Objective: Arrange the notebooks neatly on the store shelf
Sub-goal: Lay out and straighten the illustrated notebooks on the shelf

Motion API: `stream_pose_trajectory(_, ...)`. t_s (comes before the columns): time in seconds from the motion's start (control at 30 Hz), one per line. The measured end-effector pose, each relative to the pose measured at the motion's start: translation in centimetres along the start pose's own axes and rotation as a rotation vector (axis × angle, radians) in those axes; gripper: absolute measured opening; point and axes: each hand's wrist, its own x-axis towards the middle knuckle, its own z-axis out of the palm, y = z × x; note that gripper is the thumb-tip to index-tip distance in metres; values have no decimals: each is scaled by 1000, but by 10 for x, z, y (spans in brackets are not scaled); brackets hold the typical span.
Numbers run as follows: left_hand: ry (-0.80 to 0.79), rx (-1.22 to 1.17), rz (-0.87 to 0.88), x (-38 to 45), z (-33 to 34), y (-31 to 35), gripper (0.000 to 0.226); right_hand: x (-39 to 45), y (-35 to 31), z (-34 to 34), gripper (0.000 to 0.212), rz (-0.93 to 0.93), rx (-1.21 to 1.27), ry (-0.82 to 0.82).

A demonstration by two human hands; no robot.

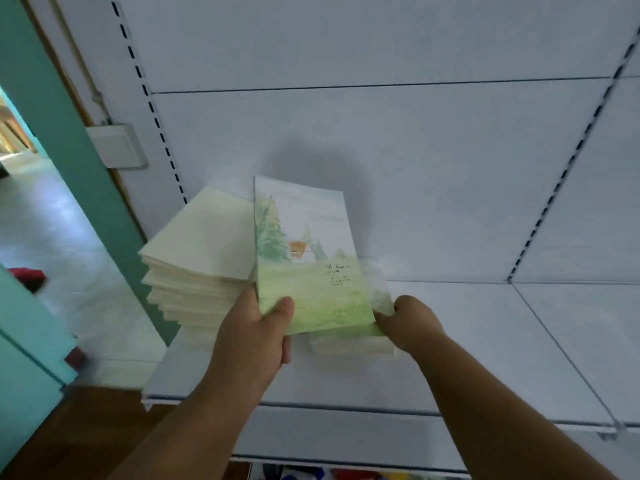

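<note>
Both hands, left (256, 327) and right (410, 322), grip notebook (311, 271) edges above shelf (485, 341).

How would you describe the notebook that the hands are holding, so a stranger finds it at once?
Look at the white store shelf, near its left end. Beside the messy stack of cream notebooks, the left hand and right hand grip one raised notebook. Only its cover shows a painted green meadow with pine trees.

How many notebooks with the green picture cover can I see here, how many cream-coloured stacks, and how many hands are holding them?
Green picture-cover notebooks: 2 showing, the front one covering most of the one behind it
Cream stacks: 1
Hands: 2, left hand and right hand
Total: 5
</note>
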Motion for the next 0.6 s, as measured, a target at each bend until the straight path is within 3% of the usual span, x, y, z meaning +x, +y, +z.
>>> stream_pose_trajectory(0.1,-87,-40,1,17,-8,1,13,-8,-1,-8,26,63,12,76)
stream_pose_trajectory(0.17,-160,-68,4,27,-12,0,12,-20,-3,-16,15,98,152,168)
stream_pose_trajectory(0.23,-249,-98,-7,33,-13,-3,10,-40,-10,-26,13,125,489,222)
stream_pose_trajectory(0.33,-348,-107,1,37,-3,-3,8,-79,-19,-36,14,78,1077,167)
stream_pose_trajectory(0.43,-433,-73,98,36,16,5,11,-113,-20,-44,19,-38,1399,142)
stream_pose_trajectory(0.53,-585,-100,86,28,39,14,15,-135,-4,-56,40,-32,1426,159)
stream_pose_trajectory(0.6,-677,-88,70,21,54,21,14,-141,13,-71,53,67,1438,203)
